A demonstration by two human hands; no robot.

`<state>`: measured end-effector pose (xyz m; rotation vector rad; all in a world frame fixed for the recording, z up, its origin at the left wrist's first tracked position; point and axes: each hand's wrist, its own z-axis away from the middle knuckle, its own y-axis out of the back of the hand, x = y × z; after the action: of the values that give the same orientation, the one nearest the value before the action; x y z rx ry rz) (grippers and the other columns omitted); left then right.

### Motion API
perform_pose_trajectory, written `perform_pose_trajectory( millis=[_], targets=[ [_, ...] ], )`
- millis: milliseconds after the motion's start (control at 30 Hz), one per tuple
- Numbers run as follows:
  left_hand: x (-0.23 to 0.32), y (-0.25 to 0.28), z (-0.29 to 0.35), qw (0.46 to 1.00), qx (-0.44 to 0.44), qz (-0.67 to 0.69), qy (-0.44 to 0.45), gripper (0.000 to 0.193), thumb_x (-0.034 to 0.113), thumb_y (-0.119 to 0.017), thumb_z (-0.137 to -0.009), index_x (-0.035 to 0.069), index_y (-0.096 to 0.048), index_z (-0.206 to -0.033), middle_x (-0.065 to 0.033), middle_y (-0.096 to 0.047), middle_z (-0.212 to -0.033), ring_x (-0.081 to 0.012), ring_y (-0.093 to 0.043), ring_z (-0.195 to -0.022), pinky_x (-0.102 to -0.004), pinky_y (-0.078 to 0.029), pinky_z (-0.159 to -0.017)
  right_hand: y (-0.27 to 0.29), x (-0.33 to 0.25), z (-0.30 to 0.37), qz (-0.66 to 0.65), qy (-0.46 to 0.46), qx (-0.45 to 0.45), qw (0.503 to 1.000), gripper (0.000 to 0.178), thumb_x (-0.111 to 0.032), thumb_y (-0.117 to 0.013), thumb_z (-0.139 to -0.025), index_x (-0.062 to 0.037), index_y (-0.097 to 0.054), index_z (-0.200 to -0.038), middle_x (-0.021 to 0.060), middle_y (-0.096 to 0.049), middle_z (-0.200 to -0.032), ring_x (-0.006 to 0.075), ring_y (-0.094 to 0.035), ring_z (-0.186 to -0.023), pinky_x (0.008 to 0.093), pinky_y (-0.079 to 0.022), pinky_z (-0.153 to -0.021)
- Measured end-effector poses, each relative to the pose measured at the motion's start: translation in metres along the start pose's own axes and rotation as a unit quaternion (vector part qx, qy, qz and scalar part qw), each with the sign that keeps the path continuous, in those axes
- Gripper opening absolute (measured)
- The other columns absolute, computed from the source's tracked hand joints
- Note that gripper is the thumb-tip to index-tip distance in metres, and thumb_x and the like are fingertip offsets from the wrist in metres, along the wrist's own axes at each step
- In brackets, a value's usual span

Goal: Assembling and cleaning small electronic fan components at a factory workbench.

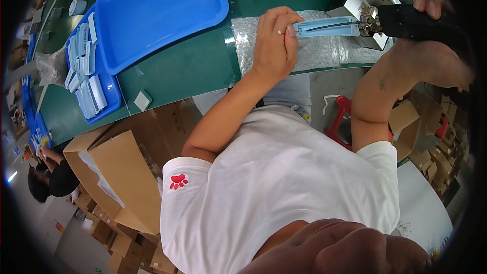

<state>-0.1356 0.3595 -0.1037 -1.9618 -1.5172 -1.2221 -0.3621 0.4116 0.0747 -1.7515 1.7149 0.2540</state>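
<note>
My left hand (274,40), with a ring on one finger, grips the near end of a light blue plastic trough-shaped piece (329,28), thumb on top. A thin dark rod lies along the inside of that piece and runs to a metal fitting (369,22). My right hand (436,58) is wrapped round a black cylindrical tool (413,22) that carries the fitting at its end. Its fingertips show above the tool; the dark rim hides part of the hand. Under the blue piece lies a sheet of bubble wrap (317,53).
A white and black box (368,0) stands behind the tool. On the green table (182,66) are a large blue tray (162,15), a smaller tray (112,94) of light blue pieces, and a small pale square block (143,100). Cardboard boxes (129,177) stand below the table's edge.
</note>
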Motion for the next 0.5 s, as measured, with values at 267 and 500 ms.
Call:
perform_pose_trajectory(
  millis=[267, 500],
  targets=[
    [0.0, 0.0, 0.002, 1.0, -0.004, -0.004, 0.004, 0.02, 0.002, -0.049, -0.096, 0.001, -0.064, -0.11, -0.0172, -0.058, -0.112, -0.0352, -0.055, -0.1, -0.0435, -0.046, -0.088, 0.015, -0.001, 0.023, -0.01, -0.017, 0.025, 1.0, 0.082, -0.079, -0.044, -0.091, -0.0026, -0.054, -0.119, 0.0154, -0.062, -0.1, 0.026, -0.062, -0.07, 0.0376, -0.054, -0.059],
    [-0.002, -0.001, 0.001, 1.0, -0.007, -0.012, -0.003, 0.02, 0.001, -0.05, -0.096, 0.002, -0.064, -0.11, -0.0169, -0.058, -0.112, -0.035, -0.055, -0.1, -0.0434, -0.046, -0.088, 0.019, -0.001, 0.038, -0.016, -0.024, 0.046, 0.999, 0.09, -0.085, -0.046, -0.085, -0.0006, -0.056, -0.116, 0.0148, -0.062, -0.1, 0.0273, -0.061, -0.072, 0.0404, -0.053, -0.063]
  ],
)
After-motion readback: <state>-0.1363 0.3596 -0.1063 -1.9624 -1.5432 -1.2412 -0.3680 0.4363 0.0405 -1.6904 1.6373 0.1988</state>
